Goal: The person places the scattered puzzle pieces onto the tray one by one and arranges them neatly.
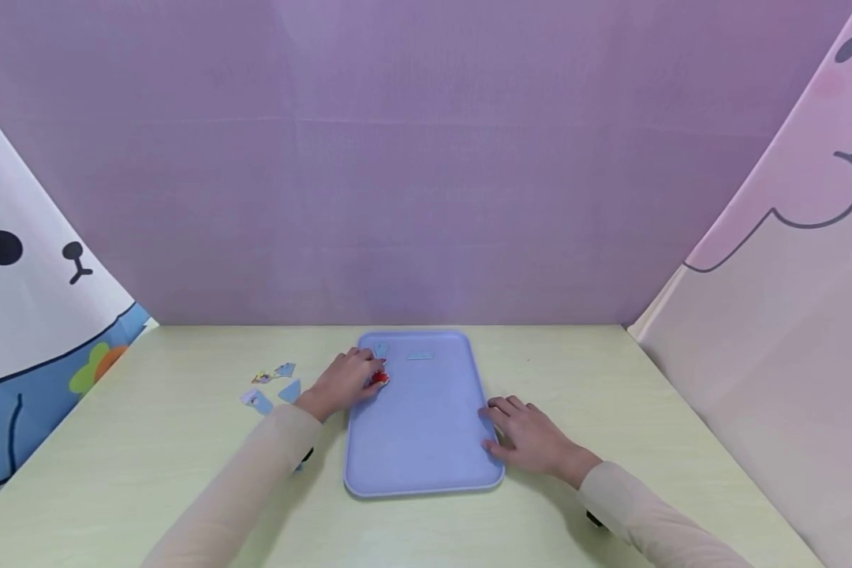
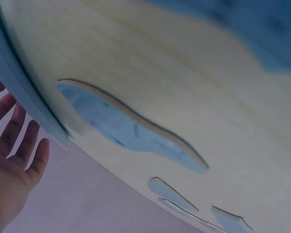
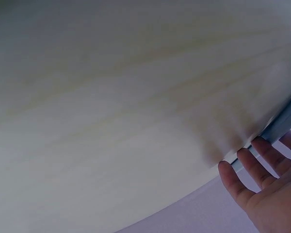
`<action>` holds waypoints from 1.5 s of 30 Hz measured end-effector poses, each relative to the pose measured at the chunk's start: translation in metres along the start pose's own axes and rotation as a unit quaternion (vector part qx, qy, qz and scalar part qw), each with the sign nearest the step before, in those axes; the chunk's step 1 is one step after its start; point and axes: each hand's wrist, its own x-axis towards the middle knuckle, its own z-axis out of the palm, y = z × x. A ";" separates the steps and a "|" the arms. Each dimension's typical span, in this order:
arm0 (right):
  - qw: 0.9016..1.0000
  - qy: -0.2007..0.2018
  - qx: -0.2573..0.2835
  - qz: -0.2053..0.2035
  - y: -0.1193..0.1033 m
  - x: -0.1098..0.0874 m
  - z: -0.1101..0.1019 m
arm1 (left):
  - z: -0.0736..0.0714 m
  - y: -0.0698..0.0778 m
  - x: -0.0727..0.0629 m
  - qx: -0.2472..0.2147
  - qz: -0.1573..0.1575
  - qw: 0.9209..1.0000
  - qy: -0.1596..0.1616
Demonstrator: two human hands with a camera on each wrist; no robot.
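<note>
My left hand (image 1: 344,381) reaches over the left rim of a pale blue tray (image 1: 426,426). Between its thumb and fingers it pinches a small red puzzle piece (image 1: 380,378), partly hidden by the fingers, low over the tray. Just beyond lies a light blue puzzle piece (image 1: 381,349) in the tray's far left corner. Another flat blue piece (image 1: 420,356) lies near the far rim. My right hand (image 1: 528,438) is at the tray's right rim, fingers loosely bent and spread. In the right wrist view, the right hand's fingers (image 3: 269,167) are near the tray edge.
Left of the tray, several loose pieces lie on the pale wooden table (image 1: 149,442): a blue and white one (image 1: 258,401), a yellowish one (image 1: 263,378) and blue ones (image 1: 290,391). A long blue piece (image 2: 131,126) shows in the left wrist view. A purple cloth wall (image 1: 426,173) stands behind.
</note>
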 end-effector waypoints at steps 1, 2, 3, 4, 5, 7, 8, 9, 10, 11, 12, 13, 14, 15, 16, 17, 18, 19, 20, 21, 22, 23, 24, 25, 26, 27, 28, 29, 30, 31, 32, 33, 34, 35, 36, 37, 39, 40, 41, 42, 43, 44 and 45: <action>1.000 -0.001 -0.001 0.001 0.000 0.000 0.000 | 0.000 0.000 0.001 0.002 -0.003 1.000 -0.003; 1.000 -0.002 -0.001 0.002 0.000 0.000 0.000 | 0.001 0.001 0.001 0.004 -0.005 1.000 -0.006; 1.000 -0.003 0.001 0.003 0.000 0.000 0.000 | 0.001 0.001 0.001 0.006 -0.007 1.000 -0.009; 1.000 -0.004 0.001 0.004 0.000 0.000 0.000 | 0.002 0.001 0.002 0.008 -0.009 1.000 -0.010; 1.000 -0.005 0.002 0.005 0.000 0.000 0.000 | 0.003 0.001 0.002 0.011 -0.010 1.000 -0.011; 1.000 -0.006 0.001 0.005 0.000 0.000 0.000 | 0.004 0.001 0.002 0.016 -0.012 1.000 -0.013; 1.000 -0.005 0.001 0.004 0.000 0.000 0.000 | 0.004 0.002 0.002 0.018 -0.012 1.000 -0.013; 1.000 -0.004 0.000 0.003 0.000 0.000 0.000 | 0.005 0.001 0.002 0.022 -0.013 1.000 -0.014; 1.000 -0.003 -0.001 0.002 0.000 0.000 -0.001 | 0.005 0.002 0.002 0.025 -0.014 0.999 -0.016; 1.000 -0.003 -0.002 0.002 0.000 0.000 -0.001 | 0.005 0.002 0.002 0.026 -0.015 0.999 -0.017; 1.000 -0.003 -0.003 0.001 0.000 0.000 -0.001 | 0.005 0.002 0.002 0.026 -0.016 0.999 -0.018; 1.000 -0.004 -0.002 0.003 0.000 0.000 -0.001 | 0.005 0.002 0.002 0.026 -0.017 0.999 -0.019; 1.000 -0.005 -0.002 0.003 0.000 0.000 -0.001 | 0.005 0.002 0.002 0.025 -0.018 0.999 -0.019; 1.000 -0.006 -0.003 0.004 0.000 0.000 -0.001 | 0.005 0.002 0.002 0.023 -0.018 0.999 -0.020; 1.000 -0.007 -0.004 0.004 0.000 0.000 -0.001 | 0.005 0.002 0.002 0.020 -0.019 0.999 -0.019; 1.000 -0.008 -0.005 0.005 0.000 0.000 -0.001 | 0.005 0.002 0.002 0.018 -0.020 0.999 -0.019; 1.000 -0.009 -0.005 0.005 0.000 0.000 -0.001 | 0.005 0.002 0.002 0.015 -0.021 0.999 -0.019; 1.000 -0.009 -0.006 0.005 0.000 0.000 -0.001 | 0.004 0.002 0.001 0.012 -0.022 0.999 -0.019; 1.000 -0.010 -0.006 0.005 0.000 0.000 -0.001 | 0.004 0.002 0.001 0.009 -0.023 0.999 -0.019; 1.000 -0.010 -0.006 0.005 -0.001 0.000 -0.001 | 0.004 0.002 0.001 0.005 -0.025 0.999 -0.021; 1.000 -0.010 -0.006 0.005 -0.001 0.000 -0.001 | 0.004 0.002 0.001 0.003 -0.026 0.999 -0.021; 1.000 -0.010 -0.005 0.005 -0.001 0.000 -0.001 | 0.003 0.002 0.000 0.001 -0.027 0.999 -0.023; 1.000 -0.010 -0.004 0.005 -0.001 0.000 -0.002 | 0.002 0.002 0.000 -0.002 -0.028 0.999 -0.025; 1.000 -0.011 -0.004 0.005 -0.002 0.000 -0.002 | 0.001 0.002 0.000 -0.003 -0.028 0.999 -0.026; 1.000 -0.011 -0.004 0.006 -0.002 0.000 -0.002 | 0.000 0.002 -0.001 -0.003 -0.028 0.999 -0.027; 1.000 -0.011 -0.004 0.006 -0.002 0.000 -0.002 | -0.001 0.001 -0.001 -0.003 -0.027 0.999 -0.027; 1.000 -0.012 -0.003 0.007 -0.002 0.000 -0.002 | -0.002 0.000 -0.002 -0.002 -0.027 0.999 -0.028; 1.000 -0.012 -0.003 0.007 -0.002 0.000 -0.003 | -0.003 -0.001 -0.003 -0.003 -0.025 0.999 -0.027; 1.000 -0.013 -0.003 0.007 -0.002 0.000 -0.003 | -0.005 -0.001 -0.004 -0.005 -0.024 0.999 -0.025; 1.000 -0.012 -0.003 0.007 -0.002 0.000 -0.003 | -0.006 -0.003 -0.005 -0.008 -0.021 1.000 -0.022; 1.000 -0.012 -0.003 0.006 -0.002 0.000 -0.003 | -0.007 -0.004 -0.006 -0.012 -0.019 1.000 -0.019; 1.000 -0.011 -0.003 0.006 -0.001 0.000 -0.003 | -0.009 -0.005 -0.007 -0.017 -0.017 1.000 -0.017; 1.000 -0.010 -0.002 0.005 -0.001 0.000 -0.002 | -0.010 -0.006 -0.008 -0.021 -0.016 1.000 -0.014; 1.000 -0.009 -0.003 0.005 -0.001 0.000 -0.002 | -0.011 -0.007 -0.010 -0.023 -0.013 1.000 -0.011; 1.000 -0.008 -0.003 0.004 -0.001 0.000 -0.002 | -0.012 -0.008 -0.011 -0.029 -0.012 0.999 -0.009; 1.000 -0.008 -0.003 0.004 -0.001 0.000 -0.002 | -0.014 -0.008 -0.012 -0.031 -0.012 0.999 -0.009; 1.000 -0.007 -0.004 0.003 -0.001 0.000 -0.002 | -0.017 -0.010 -0.015 -0.036 -0.014 0.999 -0.011; 1.000 -0.007 -0.004 0.003 -0.001 0.000 -0.002 | -0.018 -0.011 -0.016 -0.035 -0.014 0.999 -0.011; 1.000 -0.007 -0.004 0.003 -0.001 0.001 -0.002 | -0.019 -0.012 -0.017 -0.036 -0.015 0.999 -0.011; 1.000 -0.007 -0.004 0.003 -0.001 0.001 -0.002 | -0.021 -0.012 -0.019 -0.037 -0.018 0.999 -0.011; 1.000 -0.006 -0.003 0.002 -0.001 0.001 -0.002 | -0.021 -0.013 -0.021 -0.034 -0.018 0.999 -0.010; 1.000 -0.006 -0.003 0.002 -0.001 0.000 -0.001 | -0.023 -0.014 -0.022 -0.032 -0.018 0.999 -0.008; 1.000 -0.005 -0.002 0.002 -0.001 0.000 -0.001 | -0.023 -0.015 -0.024 -0.029 -0.018 0.999 -0.006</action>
